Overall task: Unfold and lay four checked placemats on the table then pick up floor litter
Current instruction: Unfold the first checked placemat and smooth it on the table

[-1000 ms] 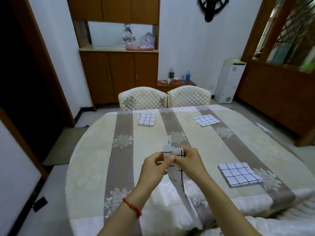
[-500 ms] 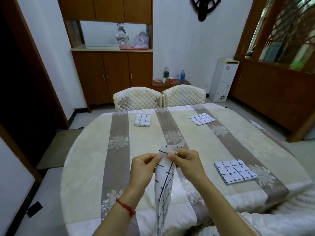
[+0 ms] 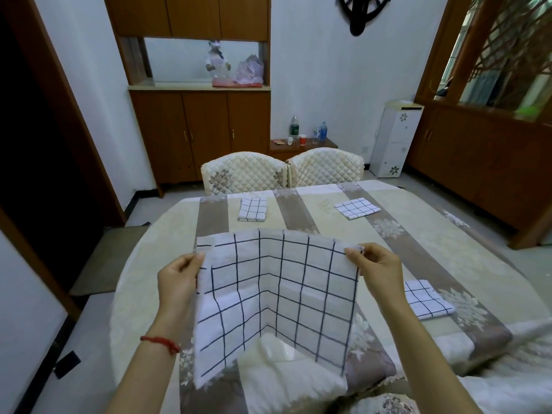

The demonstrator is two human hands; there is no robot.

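My left hand (image 3: 177, 282) and my right hand (image 3: 378, 270) each pinch a top corner of a checked placemat (image 3: 277, 300), thumb and fingers closed on the cloth, holding it up in front of me above the near edge of the table (image 3: 155, 264). A second ago this cloth was a small folded packet between my fingertips, then a narrow hanging strip; now my hands have drawn apart and it is spread to full width, with one vertical crease down the middle and its lower edge hanging free near my body at 6 o'clock. I judge the unfolding of this one done, so it needs only lowering flat onto the striped tablecloth before me. Three other placemats lie on the table, all folded: one at 12 o'clock (image 3: 252, 208) near two padded chairs (image 3: 282, 171), one at 1 o'clock (image 3: 357, 208), one at 3 o'clock (image 3: 427, 298) just beyond my right wrist. By my reading those remain to be opened, and the floor litter comes after
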